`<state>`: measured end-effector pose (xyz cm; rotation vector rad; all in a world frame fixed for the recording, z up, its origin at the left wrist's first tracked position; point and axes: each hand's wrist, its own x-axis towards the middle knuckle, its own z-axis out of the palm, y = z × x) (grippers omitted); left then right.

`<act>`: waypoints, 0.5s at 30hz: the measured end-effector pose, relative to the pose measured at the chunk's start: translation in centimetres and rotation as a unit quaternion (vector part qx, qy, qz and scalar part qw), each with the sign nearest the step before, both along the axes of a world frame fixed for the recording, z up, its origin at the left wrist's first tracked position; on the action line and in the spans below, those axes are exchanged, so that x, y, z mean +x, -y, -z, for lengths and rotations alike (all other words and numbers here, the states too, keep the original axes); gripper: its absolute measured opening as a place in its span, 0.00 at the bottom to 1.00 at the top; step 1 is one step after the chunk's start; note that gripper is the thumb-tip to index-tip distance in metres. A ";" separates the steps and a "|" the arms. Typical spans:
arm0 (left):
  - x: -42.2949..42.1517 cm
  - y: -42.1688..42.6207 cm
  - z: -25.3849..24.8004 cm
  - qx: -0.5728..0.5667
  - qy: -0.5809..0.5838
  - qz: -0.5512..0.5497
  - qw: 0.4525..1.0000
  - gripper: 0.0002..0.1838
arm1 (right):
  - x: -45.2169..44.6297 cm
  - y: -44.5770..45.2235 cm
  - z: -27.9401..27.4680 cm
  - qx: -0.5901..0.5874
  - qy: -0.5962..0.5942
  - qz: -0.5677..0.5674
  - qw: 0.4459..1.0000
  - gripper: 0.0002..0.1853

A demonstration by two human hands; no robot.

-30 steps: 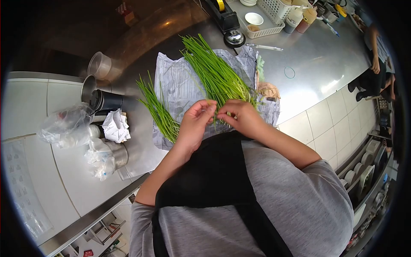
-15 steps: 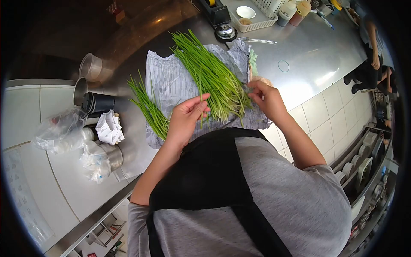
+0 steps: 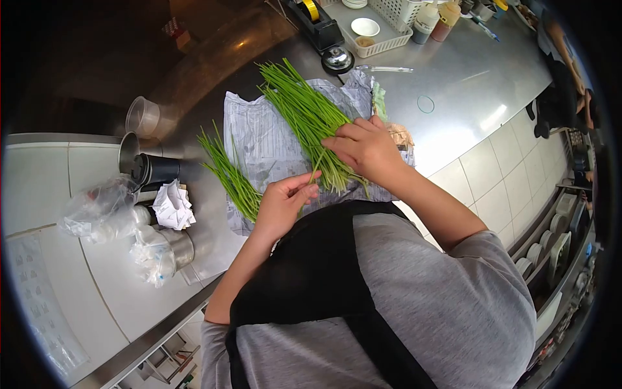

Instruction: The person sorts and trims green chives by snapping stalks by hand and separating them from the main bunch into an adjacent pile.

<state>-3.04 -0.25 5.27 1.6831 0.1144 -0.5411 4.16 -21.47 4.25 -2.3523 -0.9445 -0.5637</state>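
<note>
A large pile of garlic chives (image 3: 299,97) lies on a crumpled sheet of newspaper (image 3: 249,133), leafy tips pointing away from me and pale ends toward me. My left hand (image 3: 285,202) is by the near edge of the pile, thumb and fingers pinching a single garlic chive. That stalk slants up to my right hand (image 3: 368,150), whose thumb and fingertips are closed around its upper part above the pile. The right hand covers some of the pale ends. A smaller bunch of garlic chives (image 3: 234,180) lies apart on the paper's left side.
Clear plastic tubs (image 3: 142,115), a black cup (image 3: 155,170) and crumpled white paper (image 3: 173,205) stand left. Beyond the pile are a call bell (image 3: 337,59), a pen (image 3: 385,69) and a white basket (image 3: 389,47). A rubber band (image 3: 426,104) lies right. Another person (image 3: 560,91) stands far right.
My right hand has moved left from the pile's right edge onto the pile, closing on the stalk. My left hand stays in its pinch, slightly lower. The camera view has shifted a little.
</note>
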 end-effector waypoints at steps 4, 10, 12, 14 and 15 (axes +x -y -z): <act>-0.5 -0.7 -0.2 0.011 -0.007 -0.002 1.000 0.15 | 0.0 0.3 0.2 0.011 -0.044 -0.029 0.999 0.11; -0.3 -0.9 -0.2 0.040 -0.005 0.031 0.999 0.15 | -1.0 -0.2 0.4 -0.004 -0.058 -0.030 0.998 0.13; -0.1 -0.8 -0.8 0.083 -0.007 0.062 0.995 0.15 | -1.1 -0.5 0.2 -0.021 -0.049 -0.020 0.998 0.15; -0.1 -0.9 -0.6 0.089 -0.008 0.064 0.994 0.15 | -1.2 -0.8 -0.6 -0.034 -0.011 -0.001 0.999 0.13; -0.1 -0.9 -0.5 0.094 -0.009 0.067 0.993 0.15 | -1.3 -0.7 -0.7 -0.033 -0.013 -0.001 0.999 0.13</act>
